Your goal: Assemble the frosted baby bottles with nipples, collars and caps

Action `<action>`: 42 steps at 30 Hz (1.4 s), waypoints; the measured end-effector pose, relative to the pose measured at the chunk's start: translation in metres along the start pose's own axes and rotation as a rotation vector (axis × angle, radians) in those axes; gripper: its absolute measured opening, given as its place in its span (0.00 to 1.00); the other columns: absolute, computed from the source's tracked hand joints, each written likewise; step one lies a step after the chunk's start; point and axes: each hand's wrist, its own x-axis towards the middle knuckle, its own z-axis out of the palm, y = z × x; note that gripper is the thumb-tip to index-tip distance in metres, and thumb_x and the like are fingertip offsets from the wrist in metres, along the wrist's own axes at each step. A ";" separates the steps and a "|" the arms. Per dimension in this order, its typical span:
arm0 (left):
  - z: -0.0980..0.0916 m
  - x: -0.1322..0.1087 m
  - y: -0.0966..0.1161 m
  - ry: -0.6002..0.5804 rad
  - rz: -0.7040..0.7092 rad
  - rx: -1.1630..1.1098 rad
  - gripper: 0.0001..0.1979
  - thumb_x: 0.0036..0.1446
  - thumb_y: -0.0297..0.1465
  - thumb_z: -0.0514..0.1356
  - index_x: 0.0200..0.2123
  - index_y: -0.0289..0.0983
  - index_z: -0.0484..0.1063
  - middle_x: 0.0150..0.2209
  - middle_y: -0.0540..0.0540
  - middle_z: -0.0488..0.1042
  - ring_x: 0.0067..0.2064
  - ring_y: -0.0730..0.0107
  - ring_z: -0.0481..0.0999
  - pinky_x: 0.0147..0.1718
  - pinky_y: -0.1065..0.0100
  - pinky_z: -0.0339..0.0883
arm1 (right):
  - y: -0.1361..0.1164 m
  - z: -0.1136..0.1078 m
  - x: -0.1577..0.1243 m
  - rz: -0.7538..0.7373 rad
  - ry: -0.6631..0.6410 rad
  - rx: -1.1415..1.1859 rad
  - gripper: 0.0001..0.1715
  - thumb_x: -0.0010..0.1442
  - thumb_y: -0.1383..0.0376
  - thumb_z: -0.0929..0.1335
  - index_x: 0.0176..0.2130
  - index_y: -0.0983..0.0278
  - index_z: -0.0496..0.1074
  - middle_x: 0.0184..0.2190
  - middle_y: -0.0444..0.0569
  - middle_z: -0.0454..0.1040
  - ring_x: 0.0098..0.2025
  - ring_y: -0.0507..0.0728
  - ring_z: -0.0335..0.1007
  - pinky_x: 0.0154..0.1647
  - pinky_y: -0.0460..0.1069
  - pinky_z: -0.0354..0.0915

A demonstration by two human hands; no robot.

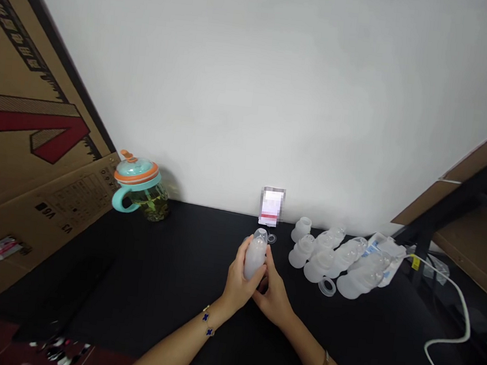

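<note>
My left hand (pixel 239 283) is wrapped around a translucent white bottle (pixel 255 254), held tilted away from me over the black table (pixel 164 273). My right hand (pixel 273 293) is closed against the bottle's lower end, fingers curled under it; what they pinch there is hidden. A small clear ring (pixel 271 239) lies on the table just beyond the bottle. Several more translucent bottles (pixel 331 258) lie in a cluster to the right of my hands.
A teal and orange lidded cup (pixel 141 188) stands at the back left. A large cardboard box (pixel 25 142) leans on the left. A small card (pixel 271 206) stands against the wall. A white cable (pixel 457 321) and a wooden shelf (pixel 477 195) occupy the right.
</note>
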 end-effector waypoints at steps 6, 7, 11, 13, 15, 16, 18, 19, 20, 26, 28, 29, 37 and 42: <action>-0.001 0.003 -0.001 -0.020 -0.047 -0.036 0.34 0.59 0.34 0.64 0.66 0.43 0.58 0.64 0.40 0.68 0.61 0.53 0.71 0.59 0.56 0.65 | -0.001 -0.002 0.000 0.024 -0.026 -0.010 0.64 0.54 0.66 0.73 0.74 0.53 0.32 0.41 0.47 0.74 0.28 0.54 0.68 0.29 0.49 0.67; -0.001 0.003 -0.002 -0.028 -0.050 -0.035 0.34 0.59 0.34 0.64 0.66 0.44 0.58 0.64 0.40 0.67 0.61 0.54 0.71 0.59 0.56 0.65 | -0.001 -0.003 0.000 0.022 -0.024 -0.011 0.64 0.54 0.66 0.72 0.74 0.54 0.32 0.41 0.47 0.74 0.29 0.54 0.68 0.29 0.49 0.67; 0.000 0.005 -0.001 -0.037 -0.054 -0.049 0.35 0.58 0.33 0.64 0.67 0.44 0.57 0.64 0.40 0.67 0.61 0.54 0.71 0.59 0.56 0.65 | -0.001 -0.003 0.002 0.006 -0.012 0.003 0.63 0.54 0.66 0.71 0.74 0.55 0.32 0.42 0.48 0.75 0.29 0.53 0.68 0.29 0.49 0.67; 0.000 0.005 0.000 -0.035 -0.071 -0.065 0.35 0.57 0.33 0.65 0.66 0.44 0.58 0.63 0.40 0.69 0.59 0.53 0.73 0.57 0.56 0.67 | -0.001 -0.003 0.003 0.013 -0.016 -0.001 0.63 0.54 0.67 0.71 0.74 0.55 0.32 0.43 0.48 0.75 0.28 0.53 0.67 0.28 0.49 0.67; 0.000 0.005 0.002 -0.028 -0.089 -0.076 0.35 0.56 0.33 0.66 0.66 0.44 0.60 0.62 0.40 0.70 0.58 0.53 0.74 0.56 0.56 0.69 | -0.001 -0.004 0.003 0.021 -0.020 -0.003 0.63 0.53 0.68 0.71 0.74 0.55 0.32 0.43 0.48 0.75 0.28 0.52 0.67 0.28 0.48 0.67; 0.000 0.006 0.003 -0.024 -0.095 -0.079 0.35 0.56 0.33 0.66 0.65 0.44 0.60 0.61 0.40 0.70 0.57 0.53 0.74 0.55 0.57 0.69 | -0.002 -0.004 0.004 0.021 -0.018 -0.001 0.63 0.53 0.68 0.71 0.74 0.55 0.33 0.43 0.48 0.75 0.28 0.52 0.66 0.28 0.48 0.66; 0.000 0.006 0.004 -0.020 -0.099 -0.080 0.34 0.56 0.33 0.66 0.65 0.44 0.61 0.61 0.40 0.71 0.57 0.53 0.75 0.54 0.58 0.70 | -0.002 -0.004 0.004 0.018 -0.011 0.006 0.63 0.53 0.68 0.71 0.74 0.56 0.33 0.44 0.48 0.75 0.28 0.52 0.66 0.28 0.48 0.66; -0.001 0.007 0.004 -0.021 -0.101 -0.079 0.34 0.56 0.33 0.66 0.65 0.44 0.61 0.61 0.41 0.71 0.57 0.54 0.75 0.54 0.58 0.70 | -0.002 -0.004 0.004 0.016 -0.010 0.009 0.63 0.53 0.68 0.71 0.74 0.56 0.33 0.44 0.49 0.75 0.28 0.52 0.66 0.27 0.48 0.66; -0.001 0.007 0.005 -0.025 -0.103 -0.077 0.34 0.56 0.33 0.66 0.65 0.44 0.60 0.60 0.41 0.72 0.56 0.54 0.76 0.53 0.58 0.70 | -0.002 -0.004 0.004 0.016 -0.010 0.012 0.64 0.52 0.68 0.71 0.74 0.55 0.33 0.44 0.49 0.75 0.28 0.53 0.67 0.27 0.48 0.67; -0.001 0.007 0.007 -0.027 -0.110 -0.075 0.34 0.55 0.34 0.66 0.64 0.45 0.61 0.55 0.42 0.75 0.51 0.56 0.78 0.49 0.60 0.72 | 0.001 -0.003 0.003 0.015 -0.021 0.003 0.63 0.53 0.70 0.71 0.74 0.55 0.34 0.43 0.48 0.76 0.29 0.54 0.68 0.28 0.49 0.68; -0.002 0.008 0.007 -0.025 -0.123 -0.076 0.35 0.55 0.36 0.67 0.64 0.45 0.61 0.50 0.43 0.78 0.47 0.57 0.80 0.45 0.61 0.73 | 0.002 -0.003 0.004 0.000 -0.007 -0.017 0.61 0.53 0.70 0.70 0.73 0.54 0.36 0.41 0.47 0.76 0.30 0.54 0.69 0.28 0.49 0.68; -0.003 0.009 0.006 -0.025 -0.128 -0.071 0.35 0.55 0.37 0.67 0.65 0.45 0.60 0.48 0.43 0.79 0.45 0.57 0.80 0.43 0.61 0.73 | 0.002 -0.004 0.004 -0.017 0.008 -0.030 0.59 0.54 0.70 0.70 0.73 0.54 0.39 0.42 0.48 0.75 0.30 0.54 0.69 0.29 0.49 0.69; -0.021 0.029 -0.003 0.222 -0.060 0.135 0.27 0.53 0.42 0.69 0.54 0.42 0.70 0.47 0.43 0.79 0.45 0.58 0.78 0.43 0.63 0.68 | -0.004 -0.010 0.009 -0.058 0.080 -0.125 0.29 0.61 0.68 0.65 0.61 0.54 0.67 0.64 0.54 0.64 0.31 0.51 0.71 0.29 0.50 0.72; -0.036 0.044 -0.006 0.352 -0.028 0.158 0.27 0.57 0.42 0.66 0.58 0.43 0.68 0.54 0.41 0.76 0.52 0.56 0.76 0.47 0.62 0.66 | -0.007 -0.011 0.009 -0.044 0.085 -0.144 0.23 0.62 0.66 0.65 0.55 0.55 0.72 0.63 0.54 0.65 0.30 0.51 0.72 0.29 0.51 0.73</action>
